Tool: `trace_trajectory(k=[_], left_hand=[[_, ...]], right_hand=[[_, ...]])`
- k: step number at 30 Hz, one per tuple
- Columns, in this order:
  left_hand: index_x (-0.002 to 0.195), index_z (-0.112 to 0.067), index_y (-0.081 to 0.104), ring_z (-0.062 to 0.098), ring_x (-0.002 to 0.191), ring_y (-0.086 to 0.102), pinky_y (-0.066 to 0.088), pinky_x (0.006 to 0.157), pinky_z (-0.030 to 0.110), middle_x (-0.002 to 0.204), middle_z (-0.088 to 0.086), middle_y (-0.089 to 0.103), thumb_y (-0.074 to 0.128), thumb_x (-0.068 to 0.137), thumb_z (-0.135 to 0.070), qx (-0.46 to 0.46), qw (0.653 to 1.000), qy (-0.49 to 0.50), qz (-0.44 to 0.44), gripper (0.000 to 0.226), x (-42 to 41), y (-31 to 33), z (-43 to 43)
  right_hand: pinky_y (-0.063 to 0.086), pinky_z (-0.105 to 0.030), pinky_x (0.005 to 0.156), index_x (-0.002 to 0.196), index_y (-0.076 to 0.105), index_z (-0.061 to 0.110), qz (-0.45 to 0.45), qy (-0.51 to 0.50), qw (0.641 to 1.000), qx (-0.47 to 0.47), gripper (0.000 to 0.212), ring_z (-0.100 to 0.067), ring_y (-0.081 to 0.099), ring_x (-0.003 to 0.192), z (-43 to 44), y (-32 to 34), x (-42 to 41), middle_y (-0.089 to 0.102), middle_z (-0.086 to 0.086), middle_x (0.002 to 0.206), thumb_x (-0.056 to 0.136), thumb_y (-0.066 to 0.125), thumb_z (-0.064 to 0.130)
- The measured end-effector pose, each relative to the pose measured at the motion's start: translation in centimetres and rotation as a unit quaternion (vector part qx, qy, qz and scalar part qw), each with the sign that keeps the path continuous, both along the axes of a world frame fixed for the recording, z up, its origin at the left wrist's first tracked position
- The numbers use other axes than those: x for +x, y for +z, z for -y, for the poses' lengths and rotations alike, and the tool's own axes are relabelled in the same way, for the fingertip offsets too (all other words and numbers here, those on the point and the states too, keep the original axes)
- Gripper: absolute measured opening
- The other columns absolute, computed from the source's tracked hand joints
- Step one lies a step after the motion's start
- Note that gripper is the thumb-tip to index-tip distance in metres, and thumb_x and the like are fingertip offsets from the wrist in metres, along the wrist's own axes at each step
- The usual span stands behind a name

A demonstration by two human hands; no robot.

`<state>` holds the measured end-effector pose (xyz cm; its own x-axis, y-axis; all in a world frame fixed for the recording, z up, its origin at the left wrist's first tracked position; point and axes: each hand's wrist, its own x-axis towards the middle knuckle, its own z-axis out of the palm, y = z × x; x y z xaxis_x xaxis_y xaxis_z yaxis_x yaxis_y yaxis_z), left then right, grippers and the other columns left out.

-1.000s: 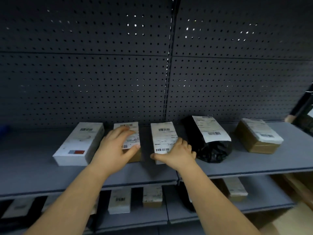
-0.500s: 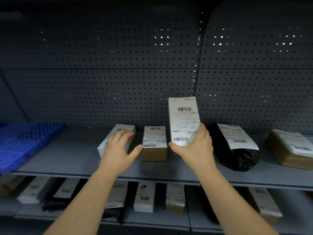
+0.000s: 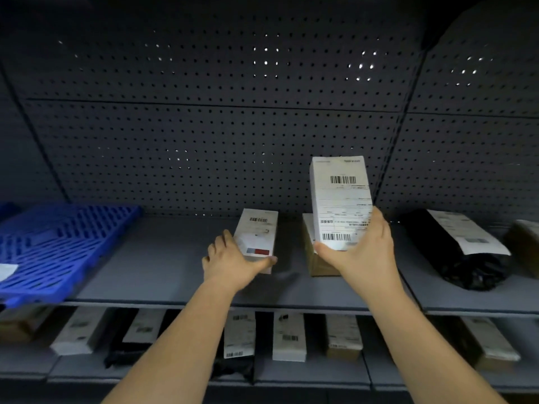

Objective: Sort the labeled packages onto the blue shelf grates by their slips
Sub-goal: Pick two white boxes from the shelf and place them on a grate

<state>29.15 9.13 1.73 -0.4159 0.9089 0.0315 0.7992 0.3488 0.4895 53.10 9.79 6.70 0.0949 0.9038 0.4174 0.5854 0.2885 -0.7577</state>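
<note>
My right hand (image 3: 361, 252) holds a white labeled box (image 3: 339, 199) upright above the grey shelf (image 3: 163, 266), its slip with barcodes facing me. My left hand (image 3: 233, 262) wraps around the near end of a flat white box (image 3: 258, 233) with a red and blue mark, which lies on the shelf. Behind the lifted box a brown carton (image 3: 316, 262) sits partly hidden. A blue shelf grate (image 3: 61, 243) lies at the left end of the shelf, with a white slip (image 3: 7, 271) on its near left edge.
A black bag with a slip (image 3: 455, 249) lies to the right, and a brown parcel (image 3: 525, 246) is cut off at the right edge. The lower shelf (image 3: 309, 371) carries several labeled boxes and black bags. A perforated back panel (image 3: 233, 141) closes off the rear.
My right hand has lifted the white labeled box off the shelf and tilted it upright. My left hand moved from the brown carton to the flat white box. The view swung left, revealing the blue grate.
</note>
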Motion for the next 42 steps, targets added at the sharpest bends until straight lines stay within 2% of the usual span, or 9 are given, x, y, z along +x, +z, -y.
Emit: trace_trajectory(k=[4, 8, 12, 19, 25, 30, 34, 39, 42], left_hand=[[0.151, -0.009, 0.000, 0.033, 0.138, 0.023, 0.027, 0.110, 0.045, 0.153, 0.012, 0.021, 0.063, 0.055, -0.083, -0.006, 1.000, -0.006, 0.018, 0.137, 0.8, -0.7, -1.3], [0.144, -0.004, 0.021, 0.031, 0.123, 0.040, 0.043, 0.098, 0.042, 0.135, 0.014, 0.039, 0.076, 0.056, -0.062, 0.041, 0.997, 0.011, 0.071, 0.118, 1.1, -1.2, -1.6], [0.137, -0.009, 0.032, 0.028, 0.116, 0.043, 0.044, 0.092, 0.041, 0.127, 0.010, 0.043, 0.080, 0.049, -0.050, 0.119, 0.986, 0.003, 0.114, 0.108, 0.8, -0.9, 0.7], [0.149, -0.018, 0.013, 0.021, 0.133, 0.026, 0.035, 0.108, 0.044, 0.149, 0.002, 0.024, 0.083, 0.057, -0.050, 0.284, 0.956, 0.010, 0.076, 0.120, -0.5, 3.6, 8.6], [0.152, -0.025, 0.004, 0.014, 0.142, 0.014, 0.022, 0.114, 0.034, 0.154, -0.006, 0.014, 0.084, 0.060, -0.049, 0.312, 0.947, 0.061, 0.041, 0.124, -2.1, 4.6, 19.4], [0.152, -0.020, 0.008, 0.016, 0.142, 0.017, 0.024, 0.116, 0.040, 0.153, -0.002, 0.019, 0.085, 0.058, -0.048, 0.304, 0.942, 0.146, 0.002, 0.124, -5.7, 4.0, 28.6], [0.151, -0.016, 0.012, 0.017, 0.140, 0.022, 0.024, 0.111, 0.029, 0.152, 0.002, 0.021, 0.087, 0.057, -0.044, 0.325, 0.927, 0.188, -0.024, 0.123, -10.2, 4.9, 34.7], [0.151, -0.020, 0.010, 0.018, 0.140, 0.023, 0.032, 0.112, 0.042, 0.152, -0.001, 0.021, 0.085, 0.058, -0.048, 0.342, 0.907, 0.245, -0.027, 0.123, -18.3, 4.8, 40.9], [0.151, -0.018, 0.011, 0.018, 0.139, 0.024, 0.032, 0.111, 0.039, 0.152, 0.001, 0.022, 0.086, 0.058, -0.047, 0.341, 0.898, 0.276, -0.024, 0.123, -24.3, 4.1, 44.4]], right_hand=[[0.040, -0.035, 0.105, 0.147, 0.026, 0.020, 0.005, -0.022, 1.000, -0.009, 0.117, -0.014, 0.035, 0.129, 0.7, -0.4, -0.1, 0.038, 0.003, 0.138, 0.052, 0.086, 0.051], [0.040, -0.037, 0.106, 0.147, 0.027, 0.021, 0.019, -0.036, 0.999, -0.021, 0.116, -0.013, 0.033, 0.131, 1.5, -0.9, 0.2, 0.039, 0.003, 0.139, 0.052, 0.086, 0.052], [0.038, -0.042, 0.109, 0.149, 0.024, 0.021, 0.033, -0.029, 0.998, -0.033, 0.120, -0.015, 0.031, 0.134, 2.6, -1.2, 0.1, 0.037, 0.003, 0.143, 0.051, 0.085, 0.056], [0.042, -0.045, 0.107, 0.148, 0.024, 0.025, 0.013, 0.020, 1.000, -0.018, 0.121, -0.014, 0.033, 0.134, 6.1, 0.3, -1.2, 0.037, 0.007, 0.143, 0.047, 0.080, 0.063], [0.036, -0.043, 0.113, 0.152, 0.015, 0.029, -0.012, 0.123, 0.992, -0.018, 0.126, -0.013, 0.028, 0.138, 11.4, -0.2, -3.7, 0.030, 0.008, 0.150, 0.052, 0.085, 0.059], [0.028, -0.040, 0.118, 0.154, 0.006, 0.027, 0.002, 0.207, 0.978, -0.014, 0.130, -0.012, 0.021, 0.143, 16.6, -0.9, -8.9, 0.020, 0.009, 0.156, 0.056, 0.085, 0.061], [0.028, -0.036, 0.117, 0.154, 0.004, 0.029, 0.007, 0.269, 0.963, -0.001, 0.130, -0.010, 0.019, 0.143, 20.5, 0.1, -14.8, 0.017, 0.012, 0.157, 0.057, 0.085, 0.059], [0.028, -0.030, 0.112, 0.154, 0.004, 0.030, 0.014, 0.324, 0.946, 0.007, 0.131, -0.009, 0.019, 0.143, 25.1, 0.9, -24.4, 0.016, 0.013, 0.157, 0.056, 0.085, 0.060], [0.034, -0.037, 0.114, 0.154, 0.005, 0.030, 0.019, 0.339, 0.940, -0.003, 0.131, -0.011, 0.023, 0.142, 27.8, 0.5, -31.0, 0.018, 0.010, 0.155, 0.054, 0.084, 0.062]])
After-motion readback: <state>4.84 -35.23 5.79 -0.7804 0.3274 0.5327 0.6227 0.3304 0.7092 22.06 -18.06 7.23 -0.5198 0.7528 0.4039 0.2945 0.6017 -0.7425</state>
